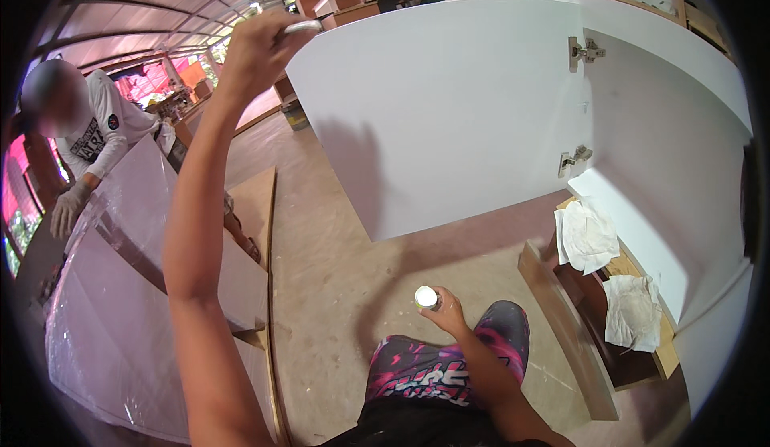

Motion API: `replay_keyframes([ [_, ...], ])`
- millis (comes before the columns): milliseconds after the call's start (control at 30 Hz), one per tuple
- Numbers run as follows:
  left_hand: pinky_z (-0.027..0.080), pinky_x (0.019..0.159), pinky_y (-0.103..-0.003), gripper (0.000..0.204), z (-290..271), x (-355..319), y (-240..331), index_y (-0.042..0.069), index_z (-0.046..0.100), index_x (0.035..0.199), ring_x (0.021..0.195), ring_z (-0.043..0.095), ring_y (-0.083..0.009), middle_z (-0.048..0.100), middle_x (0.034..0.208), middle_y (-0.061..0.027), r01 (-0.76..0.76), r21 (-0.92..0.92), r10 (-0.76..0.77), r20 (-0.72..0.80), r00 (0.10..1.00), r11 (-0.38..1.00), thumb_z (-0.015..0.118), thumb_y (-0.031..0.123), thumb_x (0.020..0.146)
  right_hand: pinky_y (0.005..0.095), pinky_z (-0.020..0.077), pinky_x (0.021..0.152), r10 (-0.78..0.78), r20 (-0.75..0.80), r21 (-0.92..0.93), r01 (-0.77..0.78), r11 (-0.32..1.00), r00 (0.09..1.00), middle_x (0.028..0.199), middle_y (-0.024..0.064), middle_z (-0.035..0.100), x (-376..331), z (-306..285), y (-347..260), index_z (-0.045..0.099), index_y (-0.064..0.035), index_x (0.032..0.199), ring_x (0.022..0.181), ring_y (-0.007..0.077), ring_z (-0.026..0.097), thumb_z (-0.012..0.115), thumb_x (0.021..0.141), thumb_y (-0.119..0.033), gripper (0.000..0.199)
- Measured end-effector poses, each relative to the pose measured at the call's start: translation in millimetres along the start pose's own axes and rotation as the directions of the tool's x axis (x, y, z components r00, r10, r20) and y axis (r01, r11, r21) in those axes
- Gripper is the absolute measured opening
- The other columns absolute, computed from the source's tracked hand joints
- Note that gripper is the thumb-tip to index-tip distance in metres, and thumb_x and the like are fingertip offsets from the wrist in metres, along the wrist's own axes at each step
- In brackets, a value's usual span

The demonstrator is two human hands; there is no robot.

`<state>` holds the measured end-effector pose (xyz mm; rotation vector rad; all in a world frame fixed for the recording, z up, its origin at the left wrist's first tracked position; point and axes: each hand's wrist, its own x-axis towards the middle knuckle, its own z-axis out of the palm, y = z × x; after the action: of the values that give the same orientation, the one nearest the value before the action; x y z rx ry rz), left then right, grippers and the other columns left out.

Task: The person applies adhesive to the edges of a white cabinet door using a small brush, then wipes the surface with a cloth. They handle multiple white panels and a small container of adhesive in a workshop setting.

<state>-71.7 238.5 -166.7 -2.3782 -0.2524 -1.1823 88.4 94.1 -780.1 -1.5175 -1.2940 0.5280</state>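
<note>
My left hand (258, 46) is raised high, closed around a small metallic tool (301, 26) whose tip touches the top corner of an open white cabinet door (449, 110). Low in the view, over my knee in patterned shorts, my right hand (446, 312) grips a small white-capped bottle (427, 296). The door hangs on two metal hinges (584, 49) from a white cabinet (682, 126) at the right.
A person in a white long-sleeved shirt (92, 126) and gloves leans over white panels (120, 302) at the left. White rags (589, 234) lie on a wooden piece beside the cabinet. A brown board (565, 331) lies on the dusty floor (337, 286).
</note>
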Motion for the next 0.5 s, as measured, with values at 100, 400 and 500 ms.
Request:
replay_keyframes([
  [100,0.041,0.056,-0.031,0.026,20,56,16,0.002,0.074,0.094,0.059,0.052,-0.0138,0.058,0.065,-0.0058,0.025,0.105,-0.042,0.167,0.985,0.994,0.073,0.027,0.092,0.0359,0.0544,0.077,-0.048,-0.076,0.058,0.053,0.997,0.996,0.102,0.0134,0.07,9,-2,22,0.062,-0.0018,0.121,0.087,0.0229,0.067,0.089,0.069,-0.029,0.065],
  [400,0.041,0.055,-0.034,0.033,77,113,24,0.005,0.078,0.093,0.056,0.053,-0.0126,0.062,0.063,-0.0042,0.158,0.142,-0.197,0.331,0.923,0.977,0.077,0.037,0.086,0.0362,0.0542,0.074,0.006,-0.15,0.065,0.004,0.998,0.989,0.098,0.0118,0.071,26,-21,44,0.064,-0.0027,0.118,0.082,0.0216,0.067,0.09,0.068,-0.027,0.062],
  [500,0.044,0.057,-0.034,0.032,86,118,25,0.006,0.079,0.095,0.057,0.055,-0.0141,0.065,0.065,-0.0057,0.132,0.145,-0.175,0.351,0.92,0.981,0.078,0.036,0.085,0.0361,0.0542,0.073,0.059,-0.161,0.125,-0.039,0.991,0.985,0.096,0.0109,0.071,27,-26,47,0.064,-0.0026,0.117,0.081,0.0214,0.067,0.09,0.068,-0.027,0.06],
])
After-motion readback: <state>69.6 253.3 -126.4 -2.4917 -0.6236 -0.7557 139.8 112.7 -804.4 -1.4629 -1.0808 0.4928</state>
